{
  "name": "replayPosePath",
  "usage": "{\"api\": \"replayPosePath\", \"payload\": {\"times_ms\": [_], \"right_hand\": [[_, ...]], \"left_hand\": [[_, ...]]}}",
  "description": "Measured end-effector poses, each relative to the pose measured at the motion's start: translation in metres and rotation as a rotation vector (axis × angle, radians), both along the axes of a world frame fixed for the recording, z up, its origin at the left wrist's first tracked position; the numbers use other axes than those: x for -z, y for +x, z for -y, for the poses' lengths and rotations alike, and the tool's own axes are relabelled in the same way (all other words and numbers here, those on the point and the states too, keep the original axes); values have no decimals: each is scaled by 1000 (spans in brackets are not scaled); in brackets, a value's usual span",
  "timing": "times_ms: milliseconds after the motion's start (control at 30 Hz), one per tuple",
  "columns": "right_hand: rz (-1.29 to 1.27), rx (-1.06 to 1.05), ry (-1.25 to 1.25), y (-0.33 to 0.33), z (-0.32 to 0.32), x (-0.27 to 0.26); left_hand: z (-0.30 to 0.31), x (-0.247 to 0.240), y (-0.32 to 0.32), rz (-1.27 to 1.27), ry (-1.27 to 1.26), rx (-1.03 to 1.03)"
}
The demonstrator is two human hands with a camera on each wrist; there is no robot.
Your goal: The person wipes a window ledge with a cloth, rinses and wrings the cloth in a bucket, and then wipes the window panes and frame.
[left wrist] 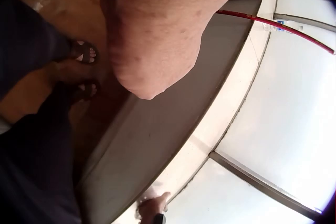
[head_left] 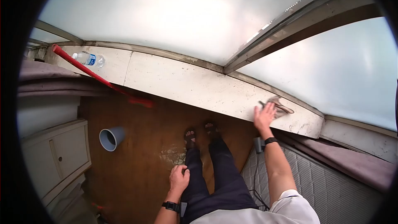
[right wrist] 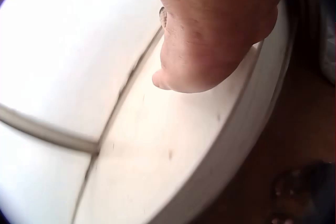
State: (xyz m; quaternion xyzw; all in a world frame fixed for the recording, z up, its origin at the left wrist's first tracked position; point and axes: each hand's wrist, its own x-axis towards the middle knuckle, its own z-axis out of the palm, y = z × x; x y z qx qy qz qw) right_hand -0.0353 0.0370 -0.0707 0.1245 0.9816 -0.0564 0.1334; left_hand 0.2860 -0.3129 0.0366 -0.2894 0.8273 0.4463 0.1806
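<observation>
My right hand (head_left: 264, 118) lies on the white window sill (head_left: 178, 84) with its fingers extended over a crumpled brownish-grey rag (head_left: 281, 108). The rag is blurred and partly hidden under the fingers. In the right wrist view, the back of the right hand (right wrist: 205, 50) hides the rag, with a fingertip showing at its left side. My left hand (head_left: 179, 179) hangs loosely curled over the left thigh, holding nothing. Its wrist camera shows the left hand (left wrist: 152, 40) large and close, with the sill and the distant right hand (left wrist: 152, 205) beyond it.
Frosted window panes (head_left: 166, 12) rise behind the sill. A clear water bottle (head_left: 89, 59) lies at the sill's left end, near a long red pole (head_left: 93, 74) that slants down past the edge. A blue-grey bin (head_left: 118, 137) is on the brown floor; a quilted mattress (head_left: 306, 178) lies at right.
</observation>
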Motion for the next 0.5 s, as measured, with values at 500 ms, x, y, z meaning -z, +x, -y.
{"api": "replayPosePath", "payload": {"times_ms": [500], "right_hand": [[19, -1262, -358, 8, 206, -37]], "left_hand": [[-58, -15, -56, -76, -34, -195]]}}
